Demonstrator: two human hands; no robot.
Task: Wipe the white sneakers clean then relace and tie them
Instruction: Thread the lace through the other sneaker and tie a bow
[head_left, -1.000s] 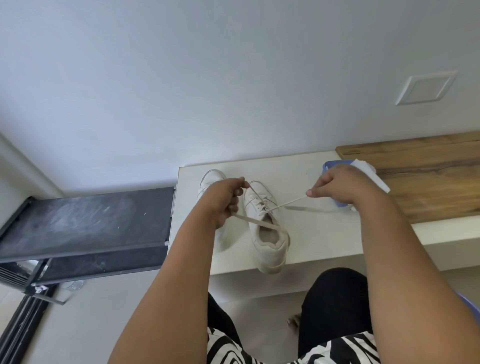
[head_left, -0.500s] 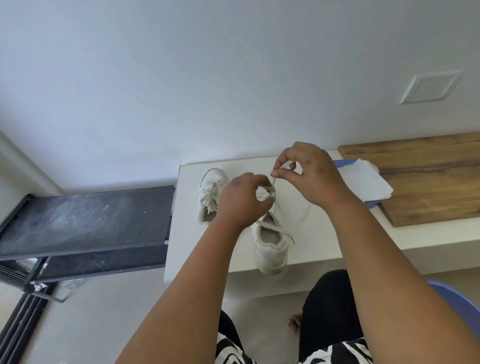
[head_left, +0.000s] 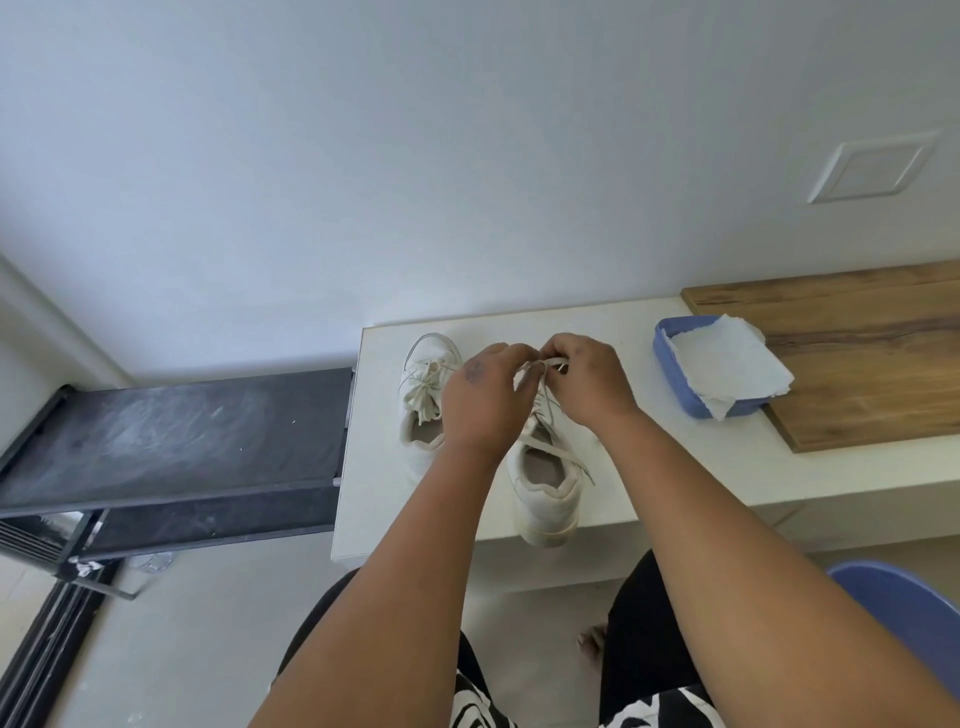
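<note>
Fingers (head_left: 524, 364) of both hands pinching lace (head_left: 550, 362), right sneaker (head_left: 545, 488)

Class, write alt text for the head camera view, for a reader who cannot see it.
A person's left hand and right hand pinch the lace over the right-side white sneaker on a pale bench. The other sneaker, beside it, already has a bow. To the right, a blue tray holds a paper towel.
</note>
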